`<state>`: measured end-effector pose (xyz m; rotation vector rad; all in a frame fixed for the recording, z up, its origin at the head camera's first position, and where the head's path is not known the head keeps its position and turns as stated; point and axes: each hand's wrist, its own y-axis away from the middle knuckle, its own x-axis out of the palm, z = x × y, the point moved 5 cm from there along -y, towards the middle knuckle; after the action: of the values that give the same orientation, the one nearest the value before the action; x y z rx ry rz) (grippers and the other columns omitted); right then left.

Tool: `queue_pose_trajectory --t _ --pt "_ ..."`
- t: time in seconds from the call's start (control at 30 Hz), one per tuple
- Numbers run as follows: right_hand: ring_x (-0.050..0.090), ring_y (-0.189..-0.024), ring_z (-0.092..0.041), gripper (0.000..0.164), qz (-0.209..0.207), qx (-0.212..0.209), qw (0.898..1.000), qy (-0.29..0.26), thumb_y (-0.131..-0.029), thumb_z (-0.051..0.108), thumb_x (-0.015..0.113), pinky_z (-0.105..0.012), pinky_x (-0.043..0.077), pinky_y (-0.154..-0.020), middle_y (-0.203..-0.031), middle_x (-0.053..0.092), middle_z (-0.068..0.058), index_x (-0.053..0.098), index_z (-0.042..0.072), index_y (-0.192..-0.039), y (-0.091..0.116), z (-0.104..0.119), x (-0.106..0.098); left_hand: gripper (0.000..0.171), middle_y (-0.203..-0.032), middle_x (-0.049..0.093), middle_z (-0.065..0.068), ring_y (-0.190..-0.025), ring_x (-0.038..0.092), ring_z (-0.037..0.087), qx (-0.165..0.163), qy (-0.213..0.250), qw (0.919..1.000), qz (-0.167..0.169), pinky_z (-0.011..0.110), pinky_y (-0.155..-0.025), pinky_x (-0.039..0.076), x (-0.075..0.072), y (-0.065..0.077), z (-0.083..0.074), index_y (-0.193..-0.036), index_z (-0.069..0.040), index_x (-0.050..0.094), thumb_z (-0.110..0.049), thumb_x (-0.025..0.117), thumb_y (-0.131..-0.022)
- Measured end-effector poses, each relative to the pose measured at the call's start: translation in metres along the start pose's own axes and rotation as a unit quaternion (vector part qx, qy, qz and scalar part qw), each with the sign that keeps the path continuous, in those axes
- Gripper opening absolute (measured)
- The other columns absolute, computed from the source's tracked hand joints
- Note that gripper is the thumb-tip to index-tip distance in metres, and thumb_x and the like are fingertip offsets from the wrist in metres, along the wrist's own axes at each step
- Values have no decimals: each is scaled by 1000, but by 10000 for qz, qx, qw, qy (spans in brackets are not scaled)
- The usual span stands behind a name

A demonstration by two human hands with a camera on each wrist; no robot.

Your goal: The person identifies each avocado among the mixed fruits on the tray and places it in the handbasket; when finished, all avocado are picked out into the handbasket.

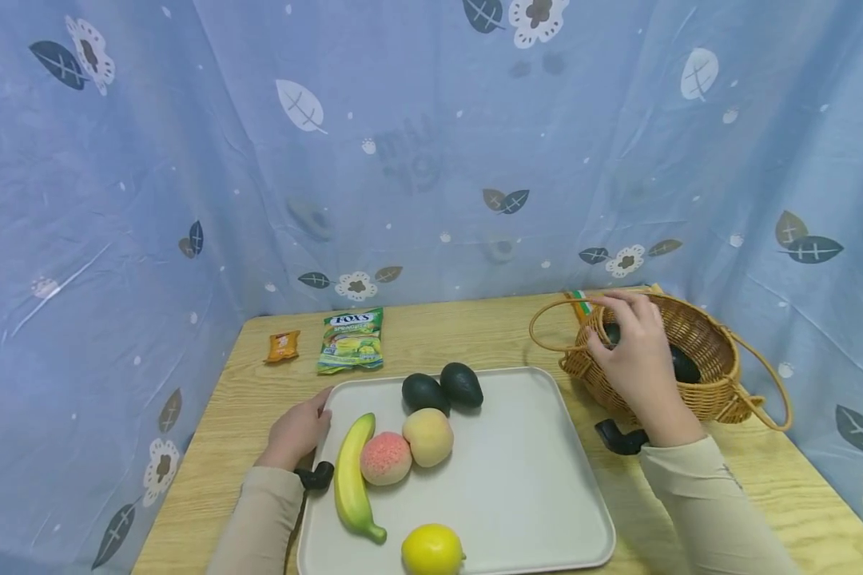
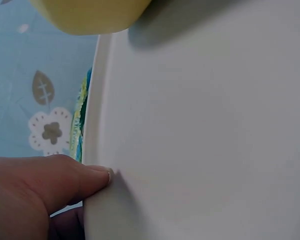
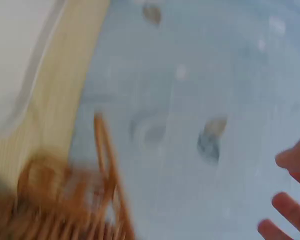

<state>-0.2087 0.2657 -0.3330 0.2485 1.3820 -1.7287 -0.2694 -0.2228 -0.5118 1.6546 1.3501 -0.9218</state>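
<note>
My left hand (image 1: 296,431) grips the left rim of a white tray (image 1: 525,471); in the left wrist view the thumb (image 2: 72,180) lies over the rim, with fingers below it outside. On the tray are a banana (image 1: 352,479), a pink peach (image 1: 386,458), a yellowish peach (image 1: 428,437), a lemon (image 1: 433,549) and two avocados (image 1: 462,385). Above the wicker basket (image 1: 701,323) is my right hand (image 1: 640,367), its fingers (image 3: 292,215) spread, nothing seen between them. Dark avocados (image 1: 686,366) lie inside the basket, partly hidden by this hand.
Behind the tray lie a green candy bag (image 1: 351,342) and a small orange packet (image 1: 283,346). The basket's loop handles (image 1: 769,383) stick out on both sides. A blue patterned curtain (image 1: 431,160) surrounds the wooden table (image 1: 467,327).
</note>
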Motion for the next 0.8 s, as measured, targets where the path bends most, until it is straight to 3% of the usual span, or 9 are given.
queue_pose_trajectory --t 0.07,0.17,0.33,0.5,0.67,0.8 --pt "51 -120 -48 46 244 -458 9986 -143 -82 -9 81 -61 45 -94 -133 57 -25 68 -1 -125 2 17 14 53 -119 73 20 -103 69 37 30 -25 10000 9 57 -87 54 -1 1 -2 -157 -4 46 -19 54 -106" --pt "52 -124 -46 46 906 -739 9926 -322 -83 -5 83 -61 49 -95 -134 57 -22 68 2 -125 7 36 40 53 -120 73 20 -107 68 39 89 47 9999 12 58 -92 52 0 0 -5 -157 -3 46 -18 53 -107" --pt "55 -125 -42 51 1990 -1154 9726 -336 -85 3 86 -55 52 -97 -137 57 -20 66 5 -133 20 57 82 54 -130 67 27 -115 66 42 181 243 9995 39 60 -100 48 3 -1 -7 -159 -2 42 -14 50 -106" --pt "57 -126 -42 61 2943 -1242 9472 -268 -87 10 86 -49 57 -85 -145 52 -21 59 8 -142 33 64 118 54 -135 63 31 -113 66 42 255 271 9993 58 62 -100 48 6 -3 -8 -159 -1 41 -11 47 -106" --pt "50 -135 -47 70 3740 -1137 9191 -487 -90 12 85 -53 55 -94 -157 41 -25 52 11 -152 40 62 151 54 -131 65 31 -105 67 39 217 258 9994 118 61 -97 49 5 -3 -6 -159 0 40 -10 46 -106" --pt "42 -141 -52 76 4103 -1268 9017 -500 -89 13 86 -58 50 -102 -165 31 -24 50 15 -156 43 61 172 55 -131 64 31 -106 67 39 99 289 9994 153 61 -97 49 3 -3 -4 -158 1 39 -8 44 -104"
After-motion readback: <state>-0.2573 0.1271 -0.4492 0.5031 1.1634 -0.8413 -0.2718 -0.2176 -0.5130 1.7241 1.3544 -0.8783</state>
